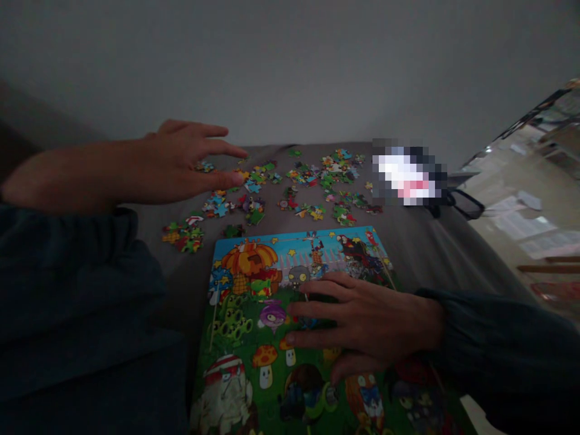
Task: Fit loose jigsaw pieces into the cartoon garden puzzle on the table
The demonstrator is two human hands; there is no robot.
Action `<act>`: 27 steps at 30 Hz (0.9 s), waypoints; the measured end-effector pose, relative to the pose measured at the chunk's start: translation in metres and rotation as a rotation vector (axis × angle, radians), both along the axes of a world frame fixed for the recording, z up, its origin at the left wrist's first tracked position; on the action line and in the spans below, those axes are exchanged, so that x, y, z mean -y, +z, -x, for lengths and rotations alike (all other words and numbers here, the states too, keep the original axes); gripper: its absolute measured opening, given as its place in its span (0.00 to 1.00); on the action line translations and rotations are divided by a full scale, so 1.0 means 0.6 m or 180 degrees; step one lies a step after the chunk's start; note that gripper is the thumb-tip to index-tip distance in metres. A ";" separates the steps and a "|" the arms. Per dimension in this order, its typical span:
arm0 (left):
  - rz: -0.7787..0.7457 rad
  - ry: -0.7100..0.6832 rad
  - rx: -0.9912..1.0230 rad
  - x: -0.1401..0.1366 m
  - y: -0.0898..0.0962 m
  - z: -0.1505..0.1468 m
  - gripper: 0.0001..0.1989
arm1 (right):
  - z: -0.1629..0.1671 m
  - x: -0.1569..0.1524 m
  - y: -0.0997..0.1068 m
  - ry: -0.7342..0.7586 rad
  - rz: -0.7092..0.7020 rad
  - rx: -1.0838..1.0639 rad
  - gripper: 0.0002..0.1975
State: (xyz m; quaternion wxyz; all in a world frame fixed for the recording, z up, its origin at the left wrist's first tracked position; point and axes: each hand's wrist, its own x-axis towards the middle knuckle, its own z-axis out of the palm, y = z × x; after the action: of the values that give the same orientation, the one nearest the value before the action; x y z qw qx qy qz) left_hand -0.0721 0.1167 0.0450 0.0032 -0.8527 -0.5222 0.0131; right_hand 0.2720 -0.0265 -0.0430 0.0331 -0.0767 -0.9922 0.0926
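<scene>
Loose jigsaw puzzle pieces (338, 171) lie in scattered clusters on a grey cloth-covered surface. Over the left side of them reaches my left hand (185, 160), its fingers apart and nothing visible in them. Its thumb and index finger are close to a few yellow and blue pieces; whether they touch is unclear. In front lies a colourful cartoon puzzle board (272, 318) with a pumpkin, mushrooms and green plants pictured on it. My right hand (362, 320) rests on the board, palm down with fingers spread, covering part of the picture.
A phone-like bright object (408, 175), blurred out, stands at the back right beside dark-framed glasses (469, 204). A pale wall (290, 72) rises behind the cloth surface (430, 260). Past the right edge, lower down, are papers (516, 214) and other items.
</scene>
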 end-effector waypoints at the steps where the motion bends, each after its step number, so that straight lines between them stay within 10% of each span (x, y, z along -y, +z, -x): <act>1: -0.0014 0.0015 0.0020 0.000 0.000 0.000 0.53 | 0.000 0.000 0.000 -0.0004 -0.0012 -0.0020 0.33; 27: 0.0018 -0.0028 0.0017 -0.011 -0.008 0.010 0.50 | -0.006 -0.020 0.019 -0.0421 -0.0170 -0.0163 0.31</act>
State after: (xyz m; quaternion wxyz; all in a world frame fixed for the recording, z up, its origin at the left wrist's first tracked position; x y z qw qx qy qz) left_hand -0.0782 0.1234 0.0403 -0.0006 -0.8551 -0.5184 0.0123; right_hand 0.2758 -0.0144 -0.0315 0.0666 -0.1388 -0.9859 0.0656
